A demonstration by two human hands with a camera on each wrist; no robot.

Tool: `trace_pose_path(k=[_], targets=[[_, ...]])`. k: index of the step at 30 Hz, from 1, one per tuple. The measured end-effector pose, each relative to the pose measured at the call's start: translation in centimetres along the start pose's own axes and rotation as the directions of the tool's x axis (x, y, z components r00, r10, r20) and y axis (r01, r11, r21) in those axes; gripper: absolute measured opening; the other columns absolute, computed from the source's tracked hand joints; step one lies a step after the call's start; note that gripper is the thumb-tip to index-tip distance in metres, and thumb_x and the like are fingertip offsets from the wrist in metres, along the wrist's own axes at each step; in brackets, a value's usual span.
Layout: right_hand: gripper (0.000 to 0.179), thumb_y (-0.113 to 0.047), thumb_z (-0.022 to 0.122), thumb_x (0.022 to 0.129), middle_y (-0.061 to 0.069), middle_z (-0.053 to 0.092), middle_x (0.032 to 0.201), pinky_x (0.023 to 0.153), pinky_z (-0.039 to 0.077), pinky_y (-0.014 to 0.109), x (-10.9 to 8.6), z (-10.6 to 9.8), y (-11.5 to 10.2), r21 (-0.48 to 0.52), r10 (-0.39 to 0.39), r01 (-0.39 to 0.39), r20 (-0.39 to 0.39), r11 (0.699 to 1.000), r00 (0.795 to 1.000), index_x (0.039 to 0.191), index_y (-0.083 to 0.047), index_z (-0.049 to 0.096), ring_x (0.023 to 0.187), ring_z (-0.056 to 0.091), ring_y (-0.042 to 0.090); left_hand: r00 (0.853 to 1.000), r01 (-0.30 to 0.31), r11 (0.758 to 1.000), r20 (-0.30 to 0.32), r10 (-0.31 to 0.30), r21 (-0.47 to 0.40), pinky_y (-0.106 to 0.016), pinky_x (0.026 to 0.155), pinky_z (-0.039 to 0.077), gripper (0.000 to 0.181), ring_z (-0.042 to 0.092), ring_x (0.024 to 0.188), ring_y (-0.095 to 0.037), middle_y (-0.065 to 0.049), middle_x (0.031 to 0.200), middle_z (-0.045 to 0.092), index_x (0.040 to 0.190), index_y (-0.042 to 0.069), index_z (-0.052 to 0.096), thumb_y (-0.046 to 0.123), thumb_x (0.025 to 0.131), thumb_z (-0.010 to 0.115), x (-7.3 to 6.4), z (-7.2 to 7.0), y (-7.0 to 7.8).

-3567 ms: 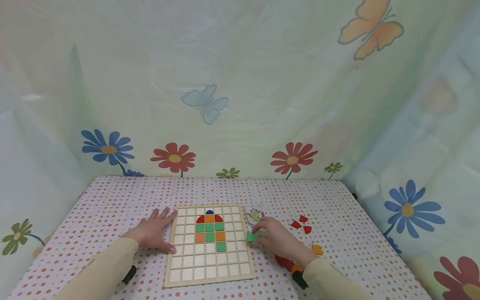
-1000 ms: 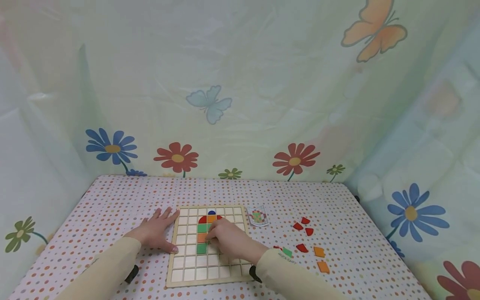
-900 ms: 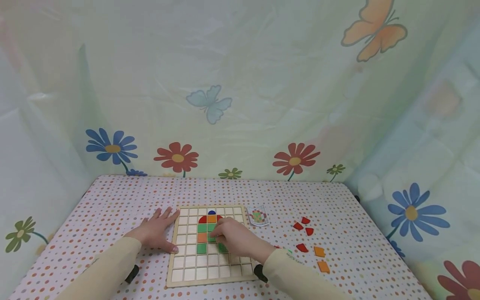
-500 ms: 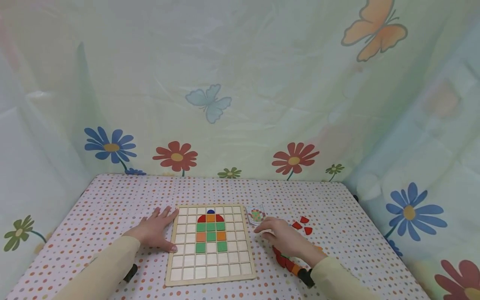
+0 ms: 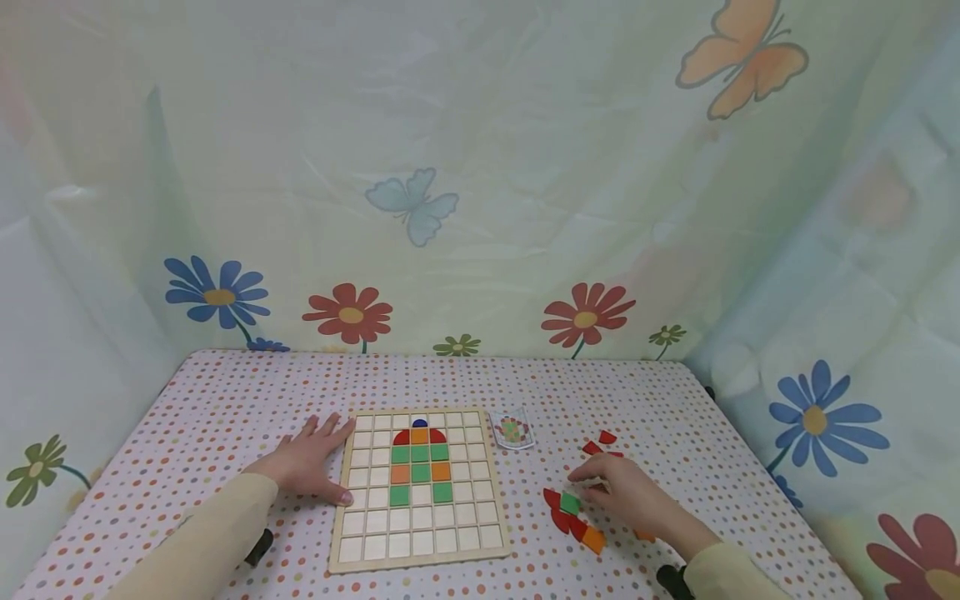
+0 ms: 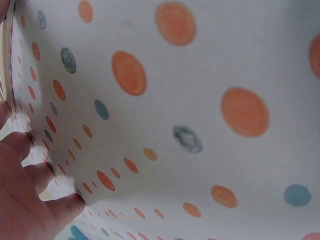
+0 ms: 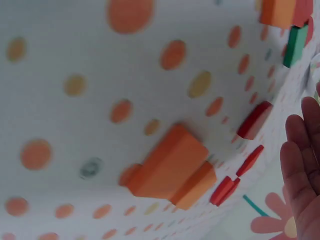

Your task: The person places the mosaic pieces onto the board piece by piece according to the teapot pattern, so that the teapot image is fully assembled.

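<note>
A wooden grid board (image 5: 401, 522) lies on the dotted cloth with green, orange, red and blue tiles set in its upper and middle cells. My left hand (image 5: 303, 461) is spread at the board's left edge; in the left wrist view, the left hand's fingertips (image 6: 75, 200) rest on the cloth beside the board's rim (image 6: 6, 55). To the board's right, my right hand (image 5: 626, 493) hovers over loose pieces, nearest a green tile (image 5: 570, 503). In the right wrist view, its fingers (image 7: 299, 170) look fairly straight, with nothing seen held; the thumb is out of that view.
Red quarter-round pieces (image 5: 560, 521) and an orange tile (image 5: 592, 540) lie near the green tile. More red pieces (image 5: 607, 437) sit farther back. Orange tiles (image 7: 170, 165) are partly under the right hand. A pattern card (image 5: 512, 429) lies beside the board's upper right corner.
A green tile pinched by my right hand earlier is gone from it; a lower left cell has gained a green tile. The right hand has left the board and moved right. My left hand stayed.
</note>
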State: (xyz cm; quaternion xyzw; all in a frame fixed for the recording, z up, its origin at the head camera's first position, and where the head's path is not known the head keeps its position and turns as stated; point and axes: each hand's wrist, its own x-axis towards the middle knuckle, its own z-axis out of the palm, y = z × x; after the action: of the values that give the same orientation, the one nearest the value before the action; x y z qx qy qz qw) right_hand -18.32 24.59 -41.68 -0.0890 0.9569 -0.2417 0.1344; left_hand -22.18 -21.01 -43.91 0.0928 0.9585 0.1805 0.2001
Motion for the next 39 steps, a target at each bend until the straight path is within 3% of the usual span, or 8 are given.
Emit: trace_pose_path(k=[4,8,11,19,27,34,39], targets=[[0.019,-0.003,0.078,0.087,-0.003,0.07,0.1,0.084,0.059,0.038,-0.1,0.6,0.5,0.019,0.006,-0.006,0.01,1.0,1.0,0.103,-0.013,0.079,0.092,0.063,0.015,1.0,0.0,1.0,-0.002,0.0,0.0,-0.08,0.115,0.013,0.117,0.008,0.153,-0.058,-0.028,0.168,0.017,0.161,0.007,0.03,0.045,0.07,0.092,0.0,0.0,0.0],[0.017,-0.006,0.078,0.088,-0.004,0.067,0.094,0.073,0.052,0.024,-0.2,1.0,0.6,0.021,-0.012,0.012,0.021,1.0,1.0,0.103,-0.013,0.078,0.084,0.056,0.014,1.0,-0.002,1.0,-0.013,0.002,-0.003,-0.08,0.115,0.013,0.117,0.008,0.153,-0.057,-0.028,0.168,0.017,0.161,0.007,0.03,0.045,0.069,0.093,0.0,0.1,0.1],[0.016,-0.007,0.079,0.087,-0.004,0.066,0.093,0.07,0.049,0.021,-0.1,1.1,0.6,0.014,-0.031,0.03,0.032,0.999,0.999,0.101,-0.013,0.079,0.083,0.054,0.014,1.0,-0.002,1.0,-0.016,0.002,-0.006,-0.08,0.115,0.013,0.118,0.008,0.153,-0.057,-0.028,0.168,0.017,0.161,0.007,0.03,0.044,0.069,0.093,0.0,0.1,0.0],[0.016,-0.005,0.079,0.085,-0.005,0.067,0.095,0.074,0.052,0.024,0.2,1.4,0.7,-0.05,-0.063,0.065,0.032,0.997,0.997,0.098,-0.014,0.079,0.086,0.056,0.012,1.0,-0.001,1.0,-0.018,0.001,0.0,-0.08,0.115,0.014,0.118,0.008,0.153,-0.057,-0.028,0.168,0.017,0.161,0.007,0.03,0.045,0.068,0.093,0.2,0.2,-0.2],[0.018,-0.002,0.077,0.087,-0.004,0.067,0.096,0.079,0.056,0.033,0.4,1.7,0.4,-0.066,0.0,0.0,0.005,0.998,1.0,0.1,-0.013,0.079,0.087,0.056,0.012,1.0,0.002,1.0,-0.004,-0.002,-0.006,-0.08,0.115,0.013,0.118,0.008,0.153,-0.058,-0.028,0.168,0.017,0.161,0.007,0.03,0.045,0.069,0.093,0.1,0.1,-0.1],[0.018,-0.009,0.081,0.084,-0.005,0.063,0.092,0.072,0.05,0.027,0.2,1.6,0.6,-0.063,0.003,-0.002,0.013,0.998,1.0,0.102,-0.013,0.077,0.083,0.052,0.014,1.0,0.007,1.0,-0.007,-0.007,0.001,-0.08,0.115,0.014,0.118,0.008,0.153,-0.057,-0.028,0.168,0.017,0.161,0.007,0.03,0.046,0.068,0.093,0.2,0.1,-0.2],[0.018,-0.011,0.085,0.082,-0.006,0.063,0.092,0.078,0.054,0.031,0.4,1.8,0.7,-0.093,0.063,-0.065,-0.025,0.994,0.998,0.096,-0.015,0.076,0.083,0.053,0.012,1.0,0.006,1.0,-0.007,-0.006,0.003,-0.08,0.115,0.014,0.118,0.008,0.153,-0.057,-0.028,0.168,0.017,0.161,0.007,0.03,0.046,0.068,0.093,0.2,0.2,-0.2]])
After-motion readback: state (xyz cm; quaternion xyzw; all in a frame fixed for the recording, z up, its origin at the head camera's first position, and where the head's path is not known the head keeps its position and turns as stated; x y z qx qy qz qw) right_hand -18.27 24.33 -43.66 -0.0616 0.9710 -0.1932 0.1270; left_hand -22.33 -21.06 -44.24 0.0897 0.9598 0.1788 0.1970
